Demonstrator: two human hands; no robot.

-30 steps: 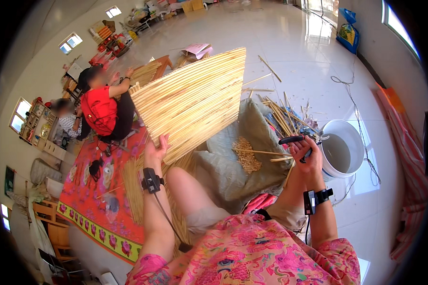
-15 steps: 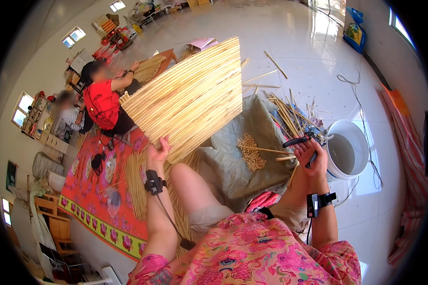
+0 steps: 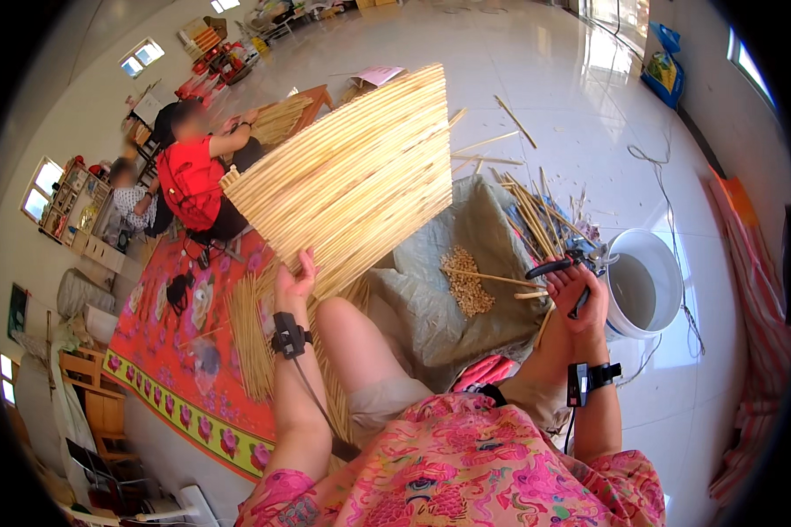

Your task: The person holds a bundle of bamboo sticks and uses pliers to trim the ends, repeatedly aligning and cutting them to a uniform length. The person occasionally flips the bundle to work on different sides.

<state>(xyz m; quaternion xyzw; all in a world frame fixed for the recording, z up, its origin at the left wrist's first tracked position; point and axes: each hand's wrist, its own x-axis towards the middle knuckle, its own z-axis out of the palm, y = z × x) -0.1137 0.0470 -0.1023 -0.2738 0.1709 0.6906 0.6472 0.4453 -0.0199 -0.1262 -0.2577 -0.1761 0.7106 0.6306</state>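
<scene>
A panel of pale straight sticks, laid side by side like a mat, tilts up in front of me. My left hand grips its lower edge, with the fingers partly hidden at the rim. Over my right thigh, my right hand lies palm up around a pair of black-handled pruning shears. The metal head of the shears points toward the white bucket. Between my knees spreads a grey-green cloth bearing a heap of short cut stick pieces and a longer stick.
The white bucket stands at my right. Loose sticks lie beyond the cloth, and more sticks lie by my left leg on a red floral mat. Two people sit at far left, one in a red shirt. A cable trails along the floor.
The view has shifted slightly. Both hands keep nearly the same place and hold on the stick panel and the shears.
</scene>
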